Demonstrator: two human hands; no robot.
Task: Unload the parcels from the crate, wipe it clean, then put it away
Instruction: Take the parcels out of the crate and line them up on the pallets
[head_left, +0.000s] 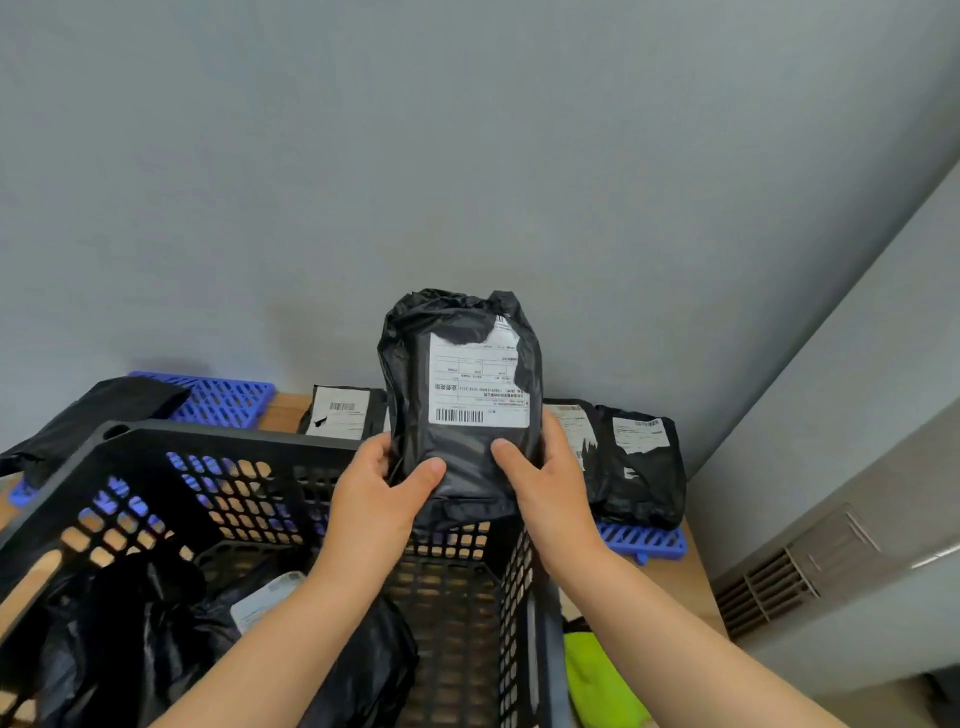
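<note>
A black plastic parcel (460, 374) with a white shipping label stands upright above the far rim of the black lattice crate (228, 441). My left hand (374, 499) grips its lower left side and my right hand (545, 483) grips its lower right side. More black parcels (130, 623) lie inside the crate at the lower left. Beyond the crate, other black labelled parcels rest on a blue pallet: one (340, 415) behind the crate's far rim, two (639, 462) at the right, one (93, 415) at the far left.
The blue slatted pallet (644, 540) lies on a wooden surface against a grey wall. A yellow-green cloth (597, 680) sits right of the crate. A grey unit with a vent grille (769, 587) stands at the right.
</note>
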